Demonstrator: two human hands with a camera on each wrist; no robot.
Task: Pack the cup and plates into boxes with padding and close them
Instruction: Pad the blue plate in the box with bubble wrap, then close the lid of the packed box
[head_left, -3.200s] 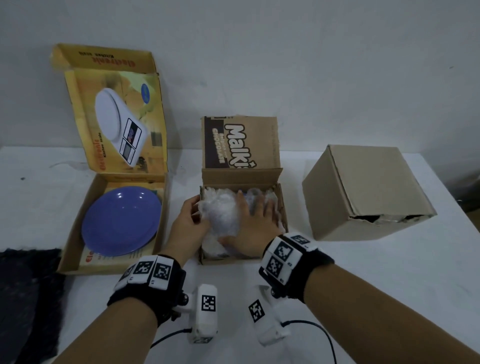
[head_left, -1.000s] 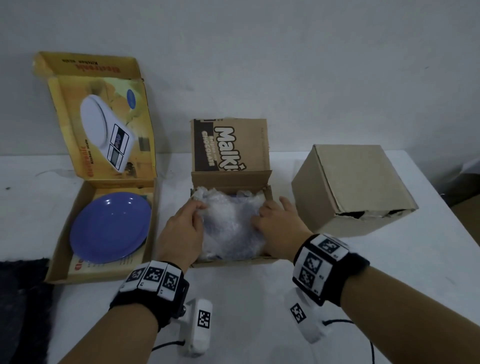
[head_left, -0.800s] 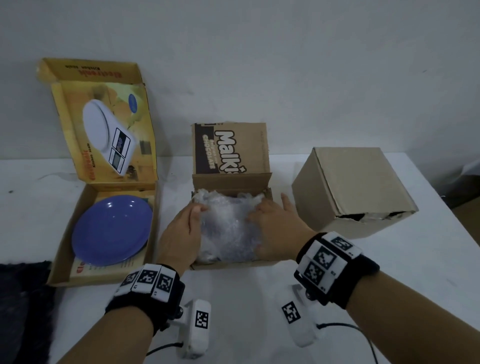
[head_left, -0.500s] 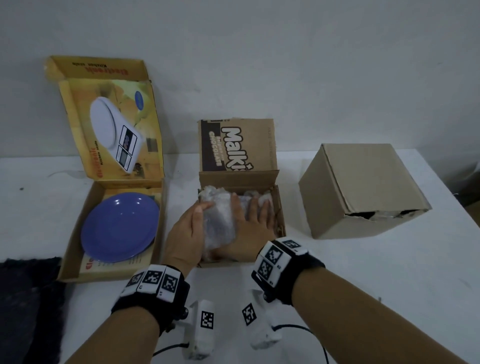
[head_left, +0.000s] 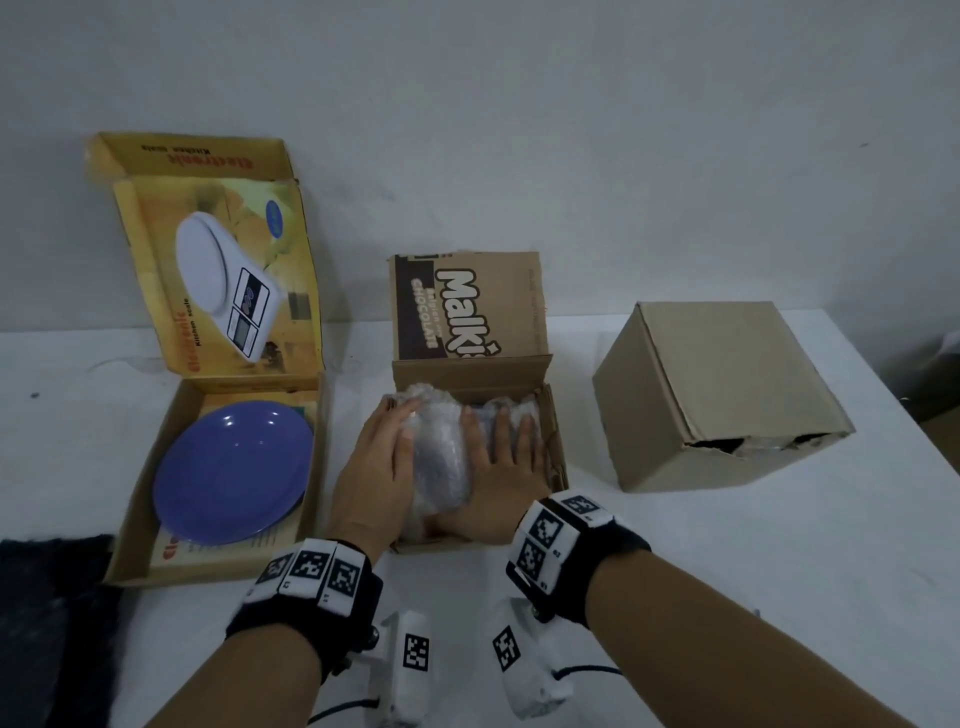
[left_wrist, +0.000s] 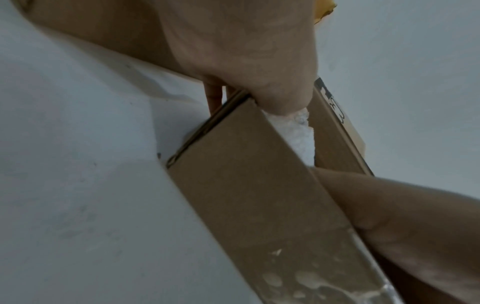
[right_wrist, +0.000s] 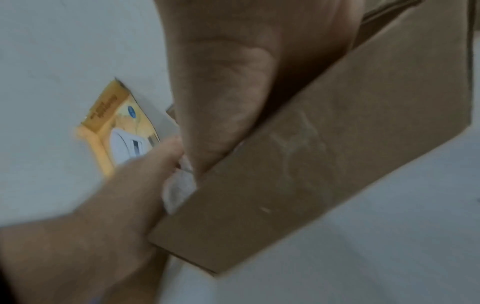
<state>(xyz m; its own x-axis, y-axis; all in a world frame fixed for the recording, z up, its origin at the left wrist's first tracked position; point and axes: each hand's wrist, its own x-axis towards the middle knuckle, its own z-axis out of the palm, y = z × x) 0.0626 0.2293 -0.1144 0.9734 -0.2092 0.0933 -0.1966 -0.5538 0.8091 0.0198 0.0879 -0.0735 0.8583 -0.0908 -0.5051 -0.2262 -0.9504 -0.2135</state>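
Note:
A wad of bubble wrap (head_left: 441, 447) fills the open brown "Malkist" box (head_left: 559, 441) at the middle of the table. My left hand (head_left: 376, 467) lies along the wrap's left side with straight fingers. My right hand (head_left: 501, 462) presses flat on top of the wrap, fingers spread. What lies under the wrap is hidden. A blue plate (head_left: 234, 470) sits uncovered in the open yellow scale box (head_left: 130, 519) at left. The left wrist view shows my left hand (left_wrist: 246, 61) at the box wall (left_wrist: 246, 195) with wrap (left_wrist: 293, 131) beside it.
A closed plain cardboard box (head_left: 722, 395) stands at the right of the white table (head_left: 779, 545). A dark cloth (head_left: 47, 623) lies at the near left corner. The yellow box lid (head_left: 218, 270) and the Malkist lid (head_left: 467, 306) stand upright at the back.
My right hand moved from the wrap's right edge to flat on its top, pushing it down and leftward. My left hand stayed on the left side.

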